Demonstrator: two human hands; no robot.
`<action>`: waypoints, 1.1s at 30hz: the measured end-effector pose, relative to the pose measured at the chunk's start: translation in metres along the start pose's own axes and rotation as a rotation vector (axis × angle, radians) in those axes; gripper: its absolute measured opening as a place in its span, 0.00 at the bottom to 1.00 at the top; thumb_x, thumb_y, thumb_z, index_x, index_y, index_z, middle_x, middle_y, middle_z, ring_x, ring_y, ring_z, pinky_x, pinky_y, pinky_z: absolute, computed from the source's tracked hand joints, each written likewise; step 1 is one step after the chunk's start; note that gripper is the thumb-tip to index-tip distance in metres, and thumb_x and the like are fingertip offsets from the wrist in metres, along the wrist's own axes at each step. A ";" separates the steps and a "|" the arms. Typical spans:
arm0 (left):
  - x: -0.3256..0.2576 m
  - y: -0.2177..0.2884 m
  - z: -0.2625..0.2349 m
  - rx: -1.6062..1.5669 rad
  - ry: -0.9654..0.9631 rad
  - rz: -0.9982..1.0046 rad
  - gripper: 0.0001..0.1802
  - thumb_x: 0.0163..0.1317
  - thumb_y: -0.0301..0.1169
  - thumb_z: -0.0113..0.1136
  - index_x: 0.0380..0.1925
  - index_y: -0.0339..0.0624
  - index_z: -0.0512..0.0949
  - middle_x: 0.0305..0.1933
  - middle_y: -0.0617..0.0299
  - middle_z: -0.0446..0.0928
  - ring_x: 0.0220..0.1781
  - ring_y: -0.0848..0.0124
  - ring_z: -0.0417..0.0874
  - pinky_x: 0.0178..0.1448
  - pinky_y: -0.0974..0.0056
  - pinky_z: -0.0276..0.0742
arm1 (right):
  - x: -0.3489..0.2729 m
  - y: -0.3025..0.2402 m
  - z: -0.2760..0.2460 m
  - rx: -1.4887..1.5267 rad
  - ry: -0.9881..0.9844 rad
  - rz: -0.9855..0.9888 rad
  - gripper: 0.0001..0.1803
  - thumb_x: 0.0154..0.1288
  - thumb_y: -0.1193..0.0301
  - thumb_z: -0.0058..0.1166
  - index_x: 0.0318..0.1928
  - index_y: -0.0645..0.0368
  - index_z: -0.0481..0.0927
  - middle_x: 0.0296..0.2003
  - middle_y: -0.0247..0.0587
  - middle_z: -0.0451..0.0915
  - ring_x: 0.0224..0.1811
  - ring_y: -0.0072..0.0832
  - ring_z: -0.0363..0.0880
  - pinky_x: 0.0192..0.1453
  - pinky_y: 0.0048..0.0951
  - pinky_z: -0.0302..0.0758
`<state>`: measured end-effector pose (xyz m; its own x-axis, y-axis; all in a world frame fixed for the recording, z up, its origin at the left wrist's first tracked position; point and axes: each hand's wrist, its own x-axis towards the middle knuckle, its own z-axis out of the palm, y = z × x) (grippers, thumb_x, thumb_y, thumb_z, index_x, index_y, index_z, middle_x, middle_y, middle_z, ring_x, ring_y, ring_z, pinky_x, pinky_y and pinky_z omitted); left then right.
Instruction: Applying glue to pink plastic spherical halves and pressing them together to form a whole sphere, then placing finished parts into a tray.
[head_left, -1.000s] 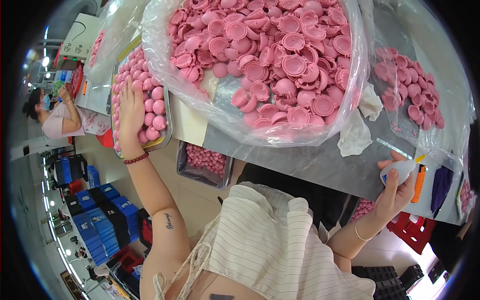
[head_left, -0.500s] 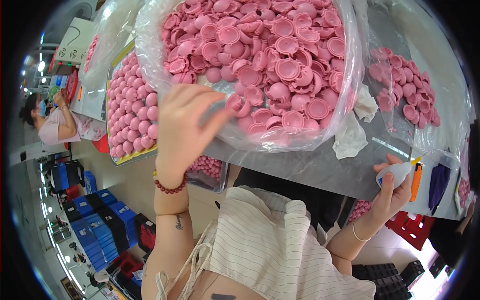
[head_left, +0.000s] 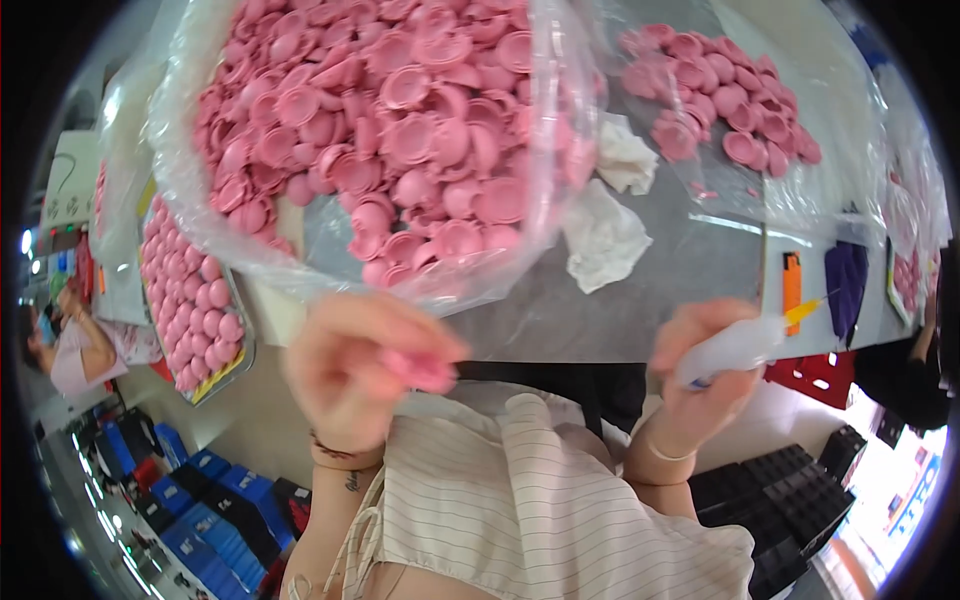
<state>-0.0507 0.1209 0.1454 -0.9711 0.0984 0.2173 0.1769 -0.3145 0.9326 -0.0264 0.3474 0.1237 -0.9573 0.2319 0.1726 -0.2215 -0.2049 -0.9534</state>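
My left hand [head_left: 340, 375] is closed on a small pink half-shell [head_left: 424, 371], in front of the table edge. Motion blur hides the shell's finer shape. In my right hand [head_left: 700, 400] is a white squeeze bottle [head_left: 735, 350] with a yellow nozzle and a thin needle tip, which points up to the right. The two hands are apart, on either side of my body. Beyond the left hand lies a large clear plastic bag [head_left: 570, 190], spread open and heaped with pink half-shells [head_left: 405, 140].
Pink balls fill a tray [head_left: 243, 375] on the left. Crumpled white tissues [head_left: 605, 240] lie beside the bag. More pink shells [head_left: 740, 100] lie on plastic at the back right, near an orange cutter [head_left: 791, 285] and purple cloth [head_left: 847, 275]. Another person [head_left: 90, 335] sits far left.
My left hand has come back from the bag toward me with a pink half-shell. My right hand has moved inward with the bottle. The whole view has shifted.
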 end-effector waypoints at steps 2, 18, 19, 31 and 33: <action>0.000 -0.021 0.022 -0.076 -0.177 -0.071 0.11 0.57 0.30 0.48 0.33 0.30 0.72 0.38 0.48 0.70 0.24 0.73 0.75 0.30 0.74 0.72 | -0.008 -0.008 0.011 0.181 -0.120 0.186 0.27 0.53 0.55 0.49 0.39 0.70 0.67 0.23 0.46 0.76 0.21 0.23 0.71 0.24 0.19 0.66; 0.000 -0.051 0.066 -0.556 -0.323 -0.445 0.25 0.49 0.22 0.57 0.48 0.33 0.62 0.50 0.42 0.65 0.42 0.69 0.74 0.43 0.68 0.75 | 0.003 -0.014 -0.024 -0.081 -0.013 -0.504 0.28 0.54 0.48 0.45 0.40 0.61 0.69 0.26 0.36 0.66 0.25 0.23 0.58 0.23 0.18 0.52; 0.000 -0.047 0.071 -0.449 -0.226 -0.482 0.26 0.48 0.29 0.62 0.46 0.35 0.63 0.47 0.39 0.68 0.34 0.69 0.78 0.38 0.68 0.76 | 0.004 -0.021 -0.025 -0.185 -0.106 -0.530 0.30 0.53 0.44 0.45 0.38 0.62 0.71 0.24 0.35 0.65 0.23 0.23 0.57 0.22 0.18 0.51; -0.007 -0.053 0.063 -0.425 -0.209 -0.496 0.25 0.47 0.25 0.61 0.44 0.33 0.62 0.48 0.38 0.67 0.42 0.64 0.77 0.45 0.64 0.76 | -0.005 -0.031 -0.007 -0.598 -0.224 -0.560 0.36 0.55 0.40 0.35 0.34 0.67 0.71 0.19 0.36 0.66 0.16 0.25 0.62 0.16 0.22 0.55; -0.006 -0.053 0.062 -0.432 -0.221 -0.494 0.24 0.47 0.25 0.61 0.43 0.34 0.62 0.48 0.38 0.67 0.41 0.64 0.77 0.45 0.64 0.76 | -0.004 -0.032 -0.006 -0.615 -0.230 -0.559 0.36 0.56 0.41 0.35 0.34 0.67 0.71 0.19 0.37 0.66 0.16 0.25 0.62 0.16 0.22 0.55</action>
<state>-0.0441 0.1955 0.1124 -0.8581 0.5022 -0.1068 -0.4016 -0.5269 0.7490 -0.0147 0.3592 0.1516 -0.7660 -0.0672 0.6393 -0.5956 0.4484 -0.6665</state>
